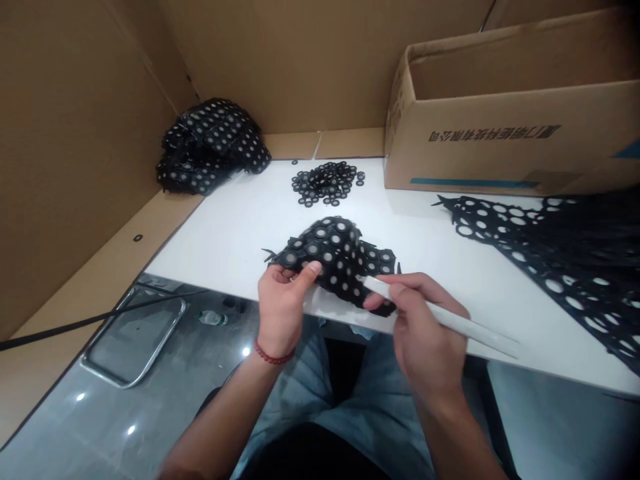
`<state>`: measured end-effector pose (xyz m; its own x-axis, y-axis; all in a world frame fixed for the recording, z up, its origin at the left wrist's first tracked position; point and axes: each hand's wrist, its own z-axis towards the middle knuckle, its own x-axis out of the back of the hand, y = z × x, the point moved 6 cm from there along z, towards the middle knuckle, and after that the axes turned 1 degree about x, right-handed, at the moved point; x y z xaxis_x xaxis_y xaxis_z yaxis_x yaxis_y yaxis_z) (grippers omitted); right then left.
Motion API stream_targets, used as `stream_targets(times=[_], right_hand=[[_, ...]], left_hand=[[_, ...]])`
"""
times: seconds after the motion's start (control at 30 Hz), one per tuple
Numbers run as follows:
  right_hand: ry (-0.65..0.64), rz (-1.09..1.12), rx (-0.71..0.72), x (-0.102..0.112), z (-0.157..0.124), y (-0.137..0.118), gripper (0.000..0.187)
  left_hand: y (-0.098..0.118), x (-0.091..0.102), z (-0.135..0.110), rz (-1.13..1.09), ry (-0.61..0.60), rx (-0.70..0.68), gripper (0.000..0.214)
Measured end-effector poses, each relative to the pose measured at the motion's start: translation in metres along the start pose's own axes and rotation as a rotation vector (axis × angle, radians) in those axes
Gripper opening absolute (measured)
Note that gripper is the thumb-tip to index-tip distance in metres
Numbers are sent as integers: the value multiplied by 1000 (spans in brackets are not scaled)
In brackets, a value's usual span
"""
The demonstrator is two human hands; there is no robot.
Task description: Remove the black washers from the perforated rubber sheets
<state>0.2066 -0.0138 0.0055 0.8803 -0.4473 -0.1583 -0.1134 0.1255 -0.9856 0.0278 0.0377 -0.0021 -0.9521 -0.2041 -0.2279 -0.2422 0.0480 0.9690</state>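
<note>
A black rubber sheet point(336, 257) studded with round ring parts lies bunched at the near edge of the white board point(240, 233). My left hand point(283, 307), with a red bead bracelet at the wrist, pinches the sheet's left edge, thumb on top. My right hand point(425, 333) is closed around a white stick point(450, 319) whose tip presses against the sheet's near side.
A small heap of loose black rings point(327, 181) lies farther back on the board. A pile of ring sheets point(210, 147) sits at the back left. Emptied punched sheets point(560, 253) spread at the right. An open cardboard box point(515, 113) stands behind them. A metal tray point(135, 340) lies lower left.
</note>
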Motion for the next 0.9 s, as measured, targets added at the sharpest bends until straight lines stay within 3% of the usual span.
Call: stream_targets(times=[0.1,0.23,0.33,0.6,0.9], right_hand=[[55,-11,1,6,0,1,14],[26,-107,1,2,-2,-3,11],[-25,-196,-3,-2,-3,-7,12],[-207,-202,54,-8,-3,-12,11],[-226,-196,47,-8,-1,-11,12]], left_hand=[[8,9,6,270,1,-5,26],[20,12,9,706,-39,-76,25],[20,10,9,829,-84,-84,25],[4,-5,1,104,-215,144,23],[-2,-11,-2,-7,-196,192,21]])
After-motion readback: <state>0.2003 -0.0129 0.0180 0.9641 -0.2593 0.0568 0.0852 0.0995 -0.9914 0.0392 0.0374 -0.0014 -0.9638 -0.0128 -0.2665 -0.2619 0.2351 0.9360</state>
